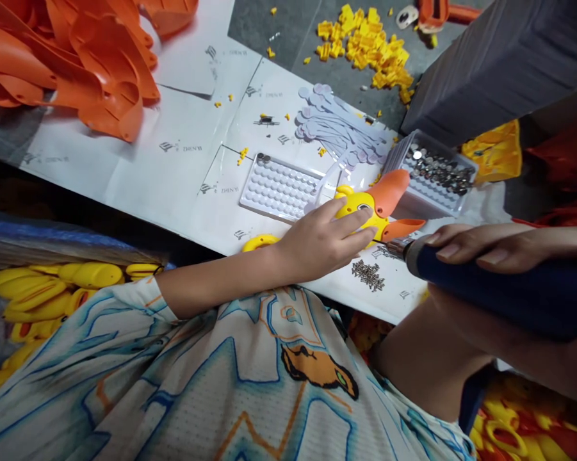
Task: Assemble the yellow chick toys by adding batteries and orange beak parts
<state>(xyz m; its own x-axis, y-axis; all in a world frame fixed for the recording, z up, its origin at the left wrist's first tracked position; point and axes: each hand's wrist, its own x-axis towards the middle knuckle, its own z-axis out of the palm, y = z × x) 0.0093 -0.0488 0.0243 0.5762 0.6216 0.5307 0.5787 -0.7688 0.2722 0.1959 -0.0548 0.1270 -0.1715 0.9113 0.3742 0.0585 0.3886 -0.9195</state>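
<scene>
My left hand [333, 237] is closed over a yellow plastic duck head [355, 203] with an open orange beak [389, 195], holding it against the table. In my right hand [504, 250] is a dark blue electric screwdriver [485, 282]. Its thin bit points left and reaches the underside of the duck head, close to my left fingertips; the exact contact spot is hidden. Just below lies a small pile of screws [367, 275]. A white tray [281, 189] with rows of round pockets sits beyond my left wrist.
White strips with round ends [339, 125] lie behind the tray. A clear box [430, 173] holds silvery round pieces. Yellow clips [365, 45] are heaped at the back, orange parts [91, 70] at the left. A tall grey stack [499, 64] stands back right. Yellow parts [62, 288] fill the lower left.
</scene>
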